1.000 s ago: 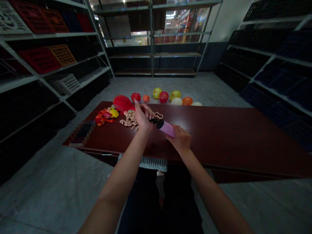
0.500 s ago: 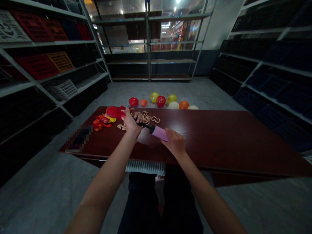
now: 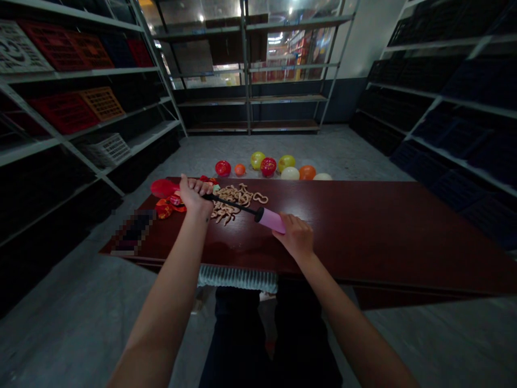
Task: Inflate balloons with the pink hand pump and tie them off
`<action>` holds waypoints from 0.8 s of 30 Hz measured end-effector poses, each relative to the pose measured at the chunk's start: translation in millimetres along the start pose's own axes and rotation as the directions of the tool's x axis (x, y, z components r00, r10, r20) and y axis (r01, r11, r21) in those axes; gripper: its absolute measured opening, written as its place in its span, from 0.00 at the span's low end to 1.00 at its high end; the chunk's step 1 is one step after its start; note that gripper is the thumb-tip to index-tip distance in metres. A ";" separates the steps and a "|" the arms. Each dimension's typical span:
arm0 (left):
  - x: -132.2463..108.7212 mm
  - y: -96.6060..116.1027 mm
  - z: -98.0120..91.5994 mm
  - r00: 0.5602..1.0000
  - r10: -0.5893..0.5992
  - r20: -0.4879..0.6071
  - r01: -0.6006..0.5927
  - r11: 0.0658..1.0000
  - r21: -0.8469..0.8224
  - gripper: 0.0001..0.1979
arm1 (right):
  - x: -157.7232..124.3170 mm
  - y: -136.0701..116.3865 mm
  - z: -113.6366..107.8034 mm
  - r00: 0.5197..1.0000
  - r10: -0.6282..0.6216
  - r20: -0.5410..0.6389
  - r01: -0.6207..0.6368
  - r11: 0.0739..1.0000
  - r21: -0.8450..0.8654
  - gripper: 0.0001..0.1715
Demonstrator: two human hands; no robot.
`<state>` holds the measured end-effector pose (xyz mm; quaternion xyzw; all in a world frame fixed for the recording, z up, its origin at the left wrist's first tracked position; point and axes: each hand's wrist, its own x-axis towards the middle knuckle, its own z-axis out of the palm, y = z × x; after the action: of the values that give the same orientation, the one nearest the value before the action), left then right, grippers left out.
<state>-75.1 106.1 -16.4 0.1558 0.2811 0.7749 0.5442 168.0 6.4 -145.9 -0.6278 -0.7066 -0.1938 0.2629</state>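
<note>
My right hand (image 3: 297, 236) is wrapped round the pink barrel of a hand pump (image 3: 271, 220) above the dark red table (image 3: 363, 226). A black rod runs from the barrel to the left, and my left hand (image 3: 194, 193) is closed in a fist on its end. A small, partly filled red balloon (image 3: 163, 188) sticks out to the left of that fist. Beside my left hand lies a heap of beige balloon clips (image 3: 233, 197). Under the balloon is a pile of flat red and yellow balloons (image 3: 168, 205).
Several inflated balloons (image 3: 269, 166), red, orange, yellow and white, lie on the floor beyond the table. Metal shelving (image 3: 72, 108) with red, orange and white crates stands at the left, dark shelving at the right. A blurred dark object (image 3: 133, 231) sits at the table's left corner.
My left hand has moved left, away from the barrel, so the black rod now shows at length. The red balloon has moved left with it and looks smaller.
</note>
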 end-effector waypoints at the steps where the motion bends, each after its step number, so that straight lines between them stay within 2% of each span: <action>1: -3.5 -8.3 0.9 1.000 0.002 0.006 -0.002 1.000 0.002 0.27 | 0.2 1.3 -0.6 1.000 0.008 0.006 -0.008 1.000 -0.010 0.23; 5: -21.1 -37.5 6.8 0.999 -0.014 0.043 0.015 1.000 -0.009 0.28 | 0.5 3.5 -2.0 1.000 -0.003 0.011 0.003 1.000 -0.015 0.24; 10: -48.5 -71.5 17.4 0.995 -0.056 0.080 0.056 0.998 -0.009 0.27 | -0.6 3.2 0.0 0.999 0.044 -0.012 -0.044 0.999 0.000 0.24; 15: -71.2 -103.5 23.1 0.998 0.004 0.065 -0.003 1.000 -0.006 0.26 | -0.4 4.0 -0.9 0.998 0.059 -0.038 -0.060 0.998 -0.010 0.23; 17: -74.4 -105.6 23.6 0.995 0.008 0.098 -0.007 1.000 -0.007 0.26 | -0.9 3.8 -1.5 0.996 0.070 -0.047 -0.070 0.998 -0.002 0.23; 19: -73.1 -99.8 22.3 0.988 -0.037 0.148 0.035 0.999 0.012 0.27 | -2.0 2.4 -1.0 0.997 0.069 -0.046 -0.068 0.998 0.016 0.23; 24: -55.4 -69.0 11.9 0.955 -0.185 0.234 0.172 0.982 0.074 0.29 | -4.3 -4.7 3.9 1.000 -0.016 -0.015 0.017 0.998 0.057 0.22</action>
<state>3.5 74.8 -45.2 0.2362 0.2466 0.6905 0.6377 163.2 4.8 -151.4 -0.6127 -0.7151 -0.1800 0.2842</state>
